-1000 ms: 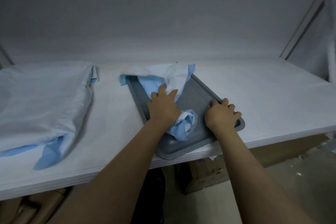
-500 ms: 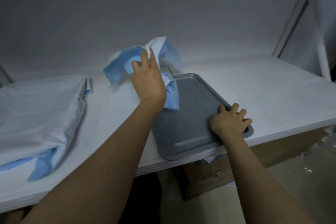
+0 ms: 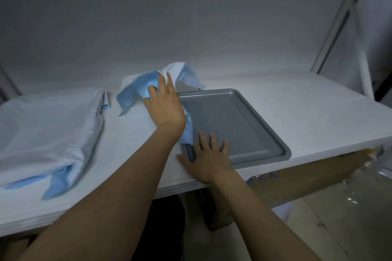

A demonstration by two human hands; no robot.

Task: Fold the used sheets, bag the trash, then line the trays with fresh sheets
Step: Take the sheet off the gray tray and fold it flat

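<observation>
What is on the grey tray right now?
The right hand presses flat on the tray at its near left corner; a tail of the blue sheet, gripped by the left hand, hangs over its left rim. Elsewhere the bed is bare. Under hand and sheet cannot be seen.

Plain workroom, clinic-like: white bench (image 3: 297, 108), grey tray (image 3: 244, 125), blue disposable sheets (image 3: 48, 129), cardboard box (image 3: 307, 176) beneath

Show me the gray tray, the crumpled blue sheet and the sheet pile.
gray tray (image 3: 244, 125), head view, bare floor.
crumpled blue sheet (image 3: 135, 90), head view, hanging left flap.
sheet pile (image 3: 46, 129), head view, white top.
</observation>
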